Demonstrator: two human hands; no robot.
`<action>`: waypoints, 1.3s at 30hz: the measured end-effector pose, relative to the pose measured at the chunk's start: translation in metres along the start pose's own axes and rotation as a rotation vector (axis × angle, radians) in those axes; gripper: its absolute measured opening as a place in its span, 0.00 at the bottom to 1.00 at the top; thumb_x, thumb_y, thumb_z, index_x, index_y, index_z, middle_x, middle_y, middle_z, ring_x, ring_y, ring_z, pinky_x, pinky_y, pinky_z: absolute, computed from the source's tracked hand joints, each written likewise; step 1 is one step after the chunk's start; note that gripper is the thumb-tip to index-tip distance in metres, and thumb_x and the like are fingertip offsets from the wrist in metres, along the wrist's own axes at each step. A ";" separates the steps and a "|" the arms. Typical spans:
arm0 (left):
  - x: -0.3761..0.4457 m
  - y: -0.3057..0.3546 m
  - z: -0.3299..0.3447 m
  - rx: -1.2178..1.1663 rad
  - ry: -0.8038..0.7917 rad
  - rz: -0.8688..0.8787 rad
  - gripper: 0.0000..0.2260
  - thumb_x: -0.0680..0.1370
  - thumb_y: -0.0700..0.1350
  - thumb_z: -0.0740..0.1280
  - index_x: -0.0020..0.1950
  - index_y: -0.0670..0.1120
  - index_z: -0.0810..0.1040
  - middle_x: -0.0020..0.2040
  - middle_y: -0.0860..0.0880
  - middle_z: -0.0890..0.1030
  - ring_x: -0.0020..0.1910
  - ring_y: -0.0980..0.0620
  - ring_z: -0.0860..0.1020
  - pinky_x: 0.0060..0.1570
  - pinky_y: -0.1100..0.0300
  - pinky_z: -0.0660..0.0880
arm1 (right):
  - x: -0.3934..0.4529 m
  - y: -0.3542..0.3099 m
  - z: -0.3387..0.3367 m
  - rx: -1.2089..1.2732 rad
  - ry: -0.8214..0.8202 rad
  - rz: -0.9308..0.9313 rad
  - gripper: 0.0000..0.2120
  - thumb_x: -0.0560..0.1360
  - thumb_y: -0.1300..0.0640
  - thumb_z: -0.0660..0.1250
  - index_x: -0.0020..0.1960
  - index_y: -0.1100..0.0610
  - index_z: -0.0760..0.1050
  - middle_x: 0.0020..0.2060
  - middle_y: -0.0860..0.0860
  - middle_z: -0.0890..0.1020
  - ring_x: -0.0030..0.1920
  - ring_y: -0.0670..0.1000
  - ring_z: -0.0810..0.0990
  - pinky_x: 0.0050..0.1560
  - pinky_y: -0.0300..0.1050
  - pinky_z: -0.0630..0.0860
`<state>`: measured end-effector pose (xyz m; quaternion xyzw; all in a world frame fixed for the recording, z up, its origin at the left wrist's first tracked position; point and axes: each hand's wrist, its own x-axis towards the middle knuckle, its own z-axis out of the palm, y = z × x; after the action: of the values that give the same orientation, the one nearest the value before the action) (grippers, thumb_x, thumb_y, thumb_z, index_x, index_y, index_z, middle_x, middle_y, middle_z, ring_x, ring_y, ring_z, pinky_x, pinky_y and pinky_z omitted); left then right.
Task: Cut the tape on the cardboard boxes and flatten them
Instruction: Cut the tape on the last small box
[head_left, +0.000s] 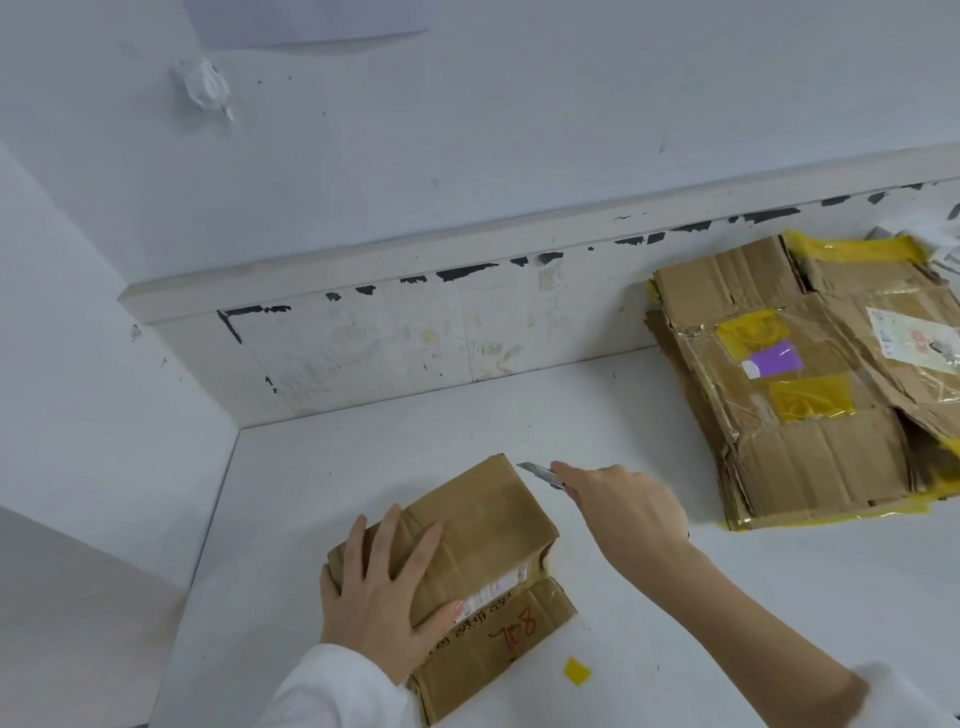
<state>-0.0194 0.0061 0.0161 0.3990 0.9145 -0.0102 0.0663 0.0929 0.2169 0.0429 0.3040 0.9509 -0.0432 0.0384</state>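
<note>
A small brown cardboard box (483, 525) lies on the white table (649, 597), taped along its top, with one near flap open and red writing on it. My left hand (382, 587) presses flat on the box's near left end, thumb against the side by a white label. My right hand (628, 506) grips a utility knife (540, 473). Its bare blade points left, just beyond the box's far right corner and a little apart from it.
A stack of flattened cardboard boxes (810, 384) with yellow tape and labels lies at the right, against the low back wall (415, 332). A yellow tape scrap (576, 670) lies near the box. The table's left edge drops off near the box.
</note>
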 end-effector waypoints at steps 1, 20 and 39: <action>0.001 -0.001 -0.001 -0.010 -0.004 0.010 0.26 0.72 0.68 0.50 0.63 0.55 0.68 0.59 0.42 0.80 0.54 0.34 0.79 0.36 0.36 0.77 | 0.001 -0.002 0.001 -0.006 -0.004 -0.004 0.13 0.79 0.63 0.56 0.57 0.46 0.64 0.30 0.47 0.64 0.26 0.47 0.61 0.23 0.42 0.55; 0.000 0.002 -0.005 0.004 -0.099 0.005 0.28 0.67 0.66 0.54 0.63 0.55 0.70 0.59 0.44 0.80 0.50 0.34 0.80 0.31 0.42 0.78 | 0.000 0.011 0.002 -0.060 -0.060 -0.131 0.16 0.80 0.61 0.54 0.64 0.45 0.61 0.30 0.48 0.64 0.26 0.48 0.63 0.23 0.42 0.57; 0.008 -0.005 0.010 -0.036 -0.167 -0.011 0.39 0.66 0.73 0.38 0.75 0.61 0.38 0.77 0.49 0.50 0.72 0.35 0.54 0.60 0.36 0.67 | -0.055 0.018 0.011 -0.080 -0.174 -0.041 0.31 0.79 0.62 0.54 0.75 0.42 0.46 0.43 0.49 0.70 0.41 0.54 0.72 0.37 0.44 0.65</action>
<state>-0.0278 0.0076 0.0054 0.3905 0.9080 -0.0272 0.1493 0.1485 0.1988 0.0361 0.2778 0.9510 -0.0323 0.1320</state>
